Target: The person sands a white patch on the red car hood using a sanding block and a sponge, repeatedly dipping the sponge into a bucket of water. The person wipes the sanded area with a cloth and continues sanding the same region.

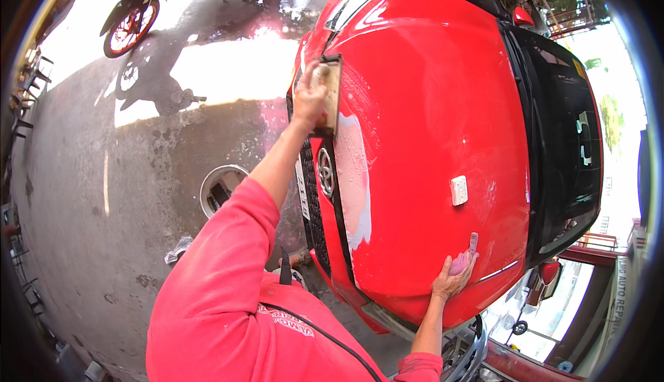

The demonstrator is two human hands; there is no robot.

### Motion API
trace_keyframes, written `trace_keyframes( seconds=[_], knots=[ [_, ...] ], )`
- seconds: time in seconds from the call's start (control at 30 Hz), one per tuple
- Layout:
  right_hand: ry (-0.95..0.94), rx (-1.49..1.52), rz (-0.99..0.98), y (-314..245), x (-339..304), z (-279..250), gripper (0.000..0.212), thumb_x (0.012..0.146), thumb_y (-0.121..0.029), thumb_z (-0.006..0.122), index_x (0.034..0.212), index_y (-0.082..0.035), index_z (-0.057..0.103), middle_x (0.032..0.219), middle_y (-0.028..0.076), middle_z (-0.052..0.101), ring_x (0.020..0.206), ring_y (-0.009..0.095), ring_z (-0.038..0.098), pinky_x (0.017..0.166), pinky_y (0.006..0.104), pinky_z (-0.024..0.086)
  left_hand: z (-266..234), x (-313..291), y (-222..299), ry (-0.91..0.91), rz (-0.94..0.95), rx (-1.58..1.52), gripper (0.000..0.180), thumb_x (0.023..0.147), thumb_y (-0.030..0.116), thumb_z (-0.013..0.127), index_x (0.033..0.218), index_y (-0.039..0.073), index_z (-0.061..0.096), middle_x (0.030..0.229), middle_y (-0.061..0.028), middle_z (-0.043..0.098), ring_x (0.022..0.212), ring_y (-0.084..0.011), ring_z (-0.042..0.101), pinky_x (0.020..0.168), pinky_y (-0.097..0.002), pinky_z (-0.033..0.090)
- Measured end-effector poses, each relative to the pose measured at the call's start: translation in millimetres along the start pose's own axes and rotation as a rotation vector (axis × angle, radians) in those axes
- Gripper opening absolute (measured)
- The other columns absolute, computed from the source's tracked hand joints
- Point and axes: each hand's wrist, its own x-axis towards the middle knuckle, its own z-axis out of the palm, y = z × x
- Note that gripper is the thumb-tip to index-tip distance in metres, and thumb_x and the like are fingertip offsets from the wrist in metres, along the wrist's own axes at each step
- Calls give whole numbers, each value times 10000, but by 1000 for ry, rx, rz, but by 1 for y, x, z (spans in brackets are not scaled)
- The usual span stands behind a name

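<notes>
My left hand is closed on a long, flat sanding block, blurred by motion. The block lies along the front edge of the red car hood, above the round car emblem. Beside it a pale pink filler patch runs along the hood edge, dotted with water drops. At the near side of the hood my right hand is curled round a soft pink-purple thing, perhaps a sponge or cloth. A small whitish block rests on the hood, apart from both hands.
A round white bucket with dark contents stands on the wet concrete floor, left of the car. Crumpled plastic lies nearby. A motorcycle is parked at the far left. The dark windshield lies to the right.
</notes>
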Motion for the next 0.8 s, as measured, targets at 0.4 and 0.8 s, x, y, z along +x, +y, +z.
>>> trace_keyframes(
  seconds=[0.4, 0.8],
  knots=[
    [1, 4, -19, 8, -5, -6, 677, 1000, -472, 712, 1516, -62, 562, 1662, 222, 477, 1524, 415, 470, 1236, 552, 399, 91, -112, -26, -37, 452, 344, 725, 901, 10, 573, 1609, 136, 477, 1521, -231, 620, 1315, -370, 664, 1066, -432, 558],
    [-35, 79, -171, 18, 7, -4, 798, 962, -598, 722, 1544, -86, 534, 1694, 229, 431, 1547, 453, 424, 1261, 569, 356, 11, 12, 11, -83, -154, -607, 753, 1041, 96, 530, 1698, 314, 234, 778, -44, 551, 498, -153, 508, 442, -361, 524]
  ],
)
